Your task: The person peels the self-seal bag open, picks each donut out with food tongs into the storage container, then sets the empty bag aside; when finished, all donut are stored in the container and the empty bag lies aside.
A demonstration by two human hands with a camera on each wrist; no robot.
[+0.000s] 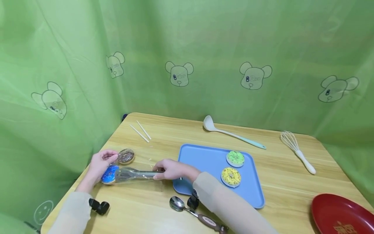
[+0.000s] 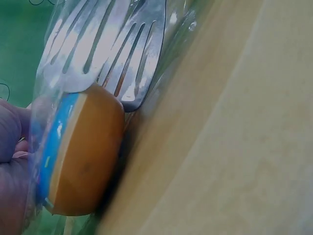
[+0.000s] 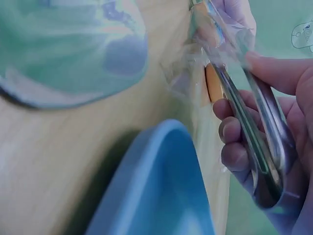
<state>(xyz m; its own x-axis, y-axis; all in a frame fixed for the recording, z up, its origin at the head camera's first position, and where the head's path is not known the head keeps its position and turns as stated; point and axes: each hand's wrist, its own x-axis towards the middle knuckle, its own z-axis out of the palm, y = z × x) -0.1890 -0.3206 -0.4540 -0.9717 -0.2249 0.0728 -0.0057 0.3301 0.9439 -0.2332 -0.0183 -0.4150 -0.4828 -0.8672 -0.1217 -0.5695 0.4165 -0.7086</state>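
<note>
My right hand (image 1: 172, 169) grips the handle end of metal tongs (image 1: 140, 174), their arms pressed near each other in the right wrist view. Two slotted tong heads (image 2: 98, 44) reach into a clear plastic bag (image 2: 171, 29), right at the blue-iced donut (image 2: 88, 152), which stands on its side within the plastic. At the table's left edge, my left hand (image 1: 99, 164) pinches the bag, thumb and fingers together beside that donut. A chocolate donut (image 1: 126, 156) lies just beyond the left fingertips.
A blue tray (image 1: 201, 156) bears a green donut (image 1: 235, 158) and a yellow donut (image 1: 230, 177). Around it lie a spoon (image 1: 177, 203), a ladle (image 1: 208, 123), two white sticks (image 1: 139, 133) and a whisk (image 1: 292, 143). A red plate (image 1: 324, 208) sits front right; green curtains (image 1: 216, 39) enclose the table.
</note>
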